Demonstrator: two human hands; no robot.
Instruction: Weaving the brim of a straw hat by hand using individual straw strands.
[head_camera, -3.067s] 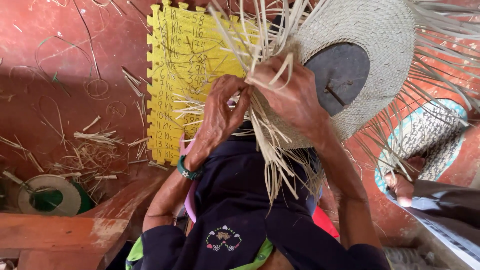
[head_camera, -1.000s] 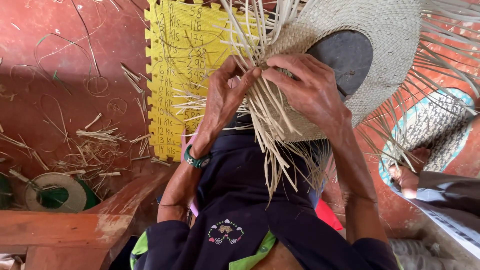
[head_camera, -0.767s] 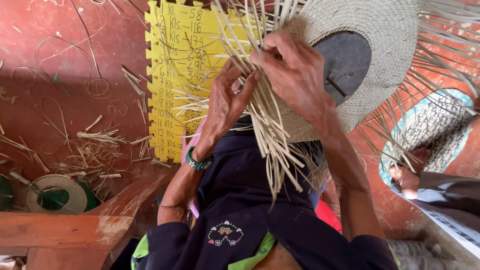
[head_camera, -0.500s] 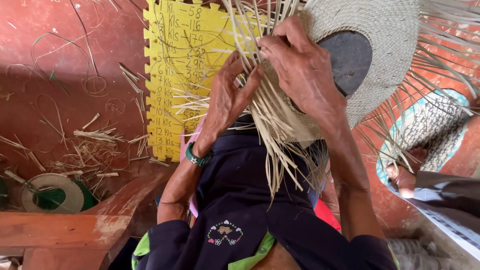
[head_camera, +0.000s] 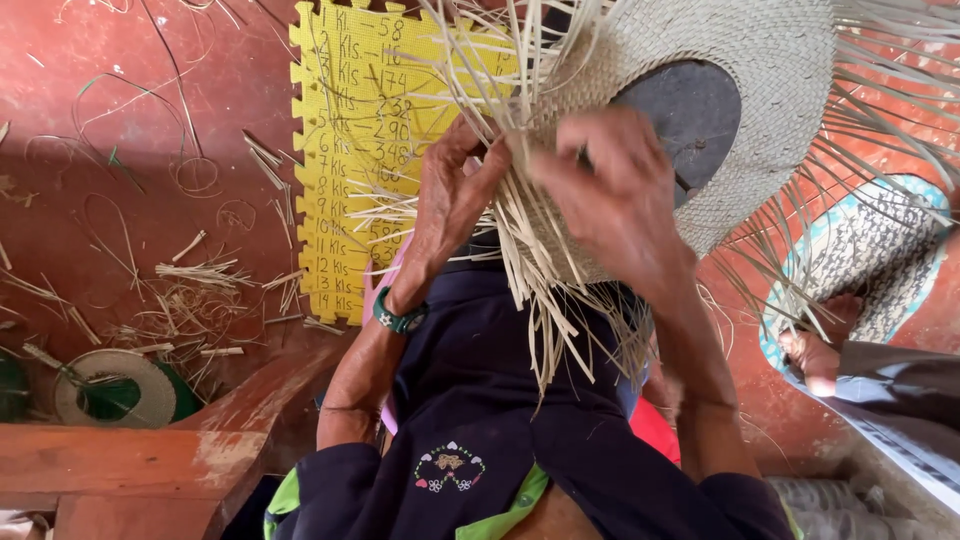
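A half-woven straw hat (head_camera: 770, 70) with a dark round block (head_camera: 690, 115) inside its crown rests over my lap. Loose pale straw strands (head_camera: 545, 290) hang from its brim edge. My left hand (head_camera: 450, 195) pinches strands at the brim's near edge; a green band sits on its wrist. My right hand (head_camera: 620, 200), slightly blurred, grips the woven brim and strands right beside the left hand. Both hands lie over the straw, almost touching.
A yellow foam puzzle mat (head_camera: 350, 150) with handwriting lies on the red floor. Straw scraps (head_camera: 200, 290) are scattered to the left. A small woven ring (head_camera: 115, 385) sits by a wooden bench edge (head_camera: 150, 460). Another person's foot (head_camera: 815, 355) rests on a patterned mat (head_camera: 880, 260) at the right.
My right hand slid down from the top of the brim to its near edge, closing in on my left hand. The hat shifted slightly; strands were pulled and folded.
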